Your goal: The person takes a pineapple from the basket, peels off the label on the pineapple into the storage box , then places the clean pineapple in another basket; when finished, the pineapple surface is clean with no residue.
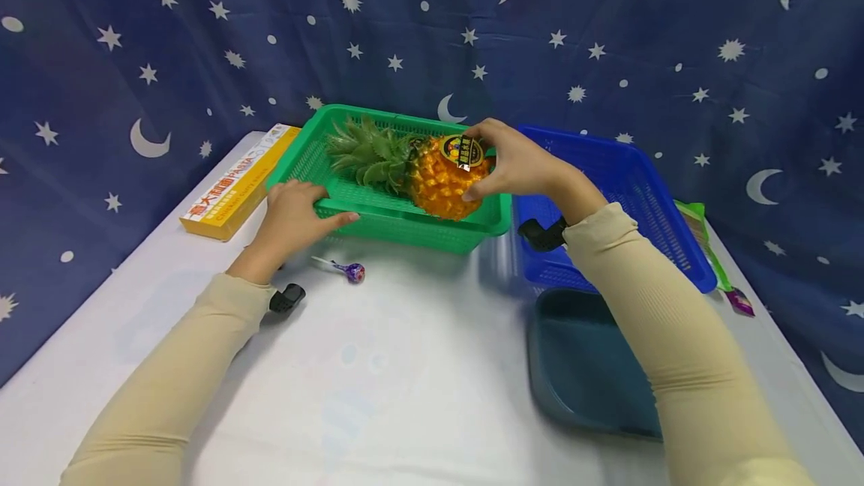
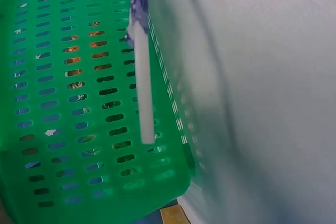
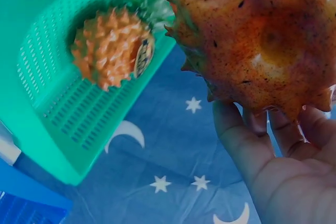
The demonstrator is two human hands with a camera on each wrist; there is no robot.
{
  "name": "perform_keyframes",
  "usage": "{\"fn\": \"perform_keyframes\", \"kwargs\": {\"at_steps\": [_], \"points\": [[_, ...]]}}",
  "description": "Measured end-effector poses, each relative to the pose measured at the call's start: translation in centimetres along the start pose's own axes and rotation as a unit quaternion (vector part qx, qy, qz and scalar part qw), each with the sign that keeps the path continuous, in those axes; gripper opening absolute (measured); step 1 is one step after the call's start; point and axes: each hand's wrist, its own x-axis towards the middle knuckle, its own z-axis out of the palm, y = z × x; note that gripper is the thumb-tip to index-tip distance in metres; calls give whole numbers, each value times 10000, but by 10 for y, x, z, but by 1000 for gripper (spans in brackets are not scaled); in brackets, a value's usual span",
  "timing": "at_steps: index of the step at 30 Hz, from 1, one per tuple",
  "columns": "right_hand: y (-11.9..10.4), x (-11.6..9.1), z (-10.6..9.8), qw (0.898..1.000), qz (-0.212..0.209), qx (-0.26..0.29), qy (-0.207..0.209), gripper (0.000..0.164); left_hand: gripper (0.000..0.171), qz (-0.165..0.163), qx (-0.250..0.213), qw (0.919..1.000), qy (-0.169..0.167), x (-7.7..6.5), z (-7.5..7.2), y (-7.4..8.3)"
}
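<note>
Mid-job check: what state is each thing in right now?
orange spiky fruit: held by right hand
labelled pineapple: lying in green basket
green basket: open-topped, gripped by left hand
lollipop: wrapped, lying on table
pasta box: lying flat
blue basket: open-topped, partly hidden
dark bin: open-topped, partly hidden
green packet: partly hidden, seal unclear
purple packet: on table, seal unclear

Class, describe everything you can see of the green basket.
The green basket is rectangular and looks plastic, with slotted walls and a smooth rim. A pineapple lies inside. The left hand holds the rim at its near left corner. A pasta box is at its left, a blue basket at its right.
</note>
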Motion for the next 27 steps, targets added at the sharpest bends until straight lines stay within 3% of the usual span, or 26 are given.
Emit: {"fn": "perform_keyframes", "kwargs": {"at_steps": [8,15,27], "points": [[-5,-27,17,9981,-586,166,-29,77,70,178,-121,9997,88,0,-2,-1],[-5,-48,36,9955,-856,351,-208,76,40,301,-57,9993,229,-1,-6,1],[-3,-64,54,9926,-1024,518,-408,74,37,397,13,9985,368,-1,-4,2]]}}
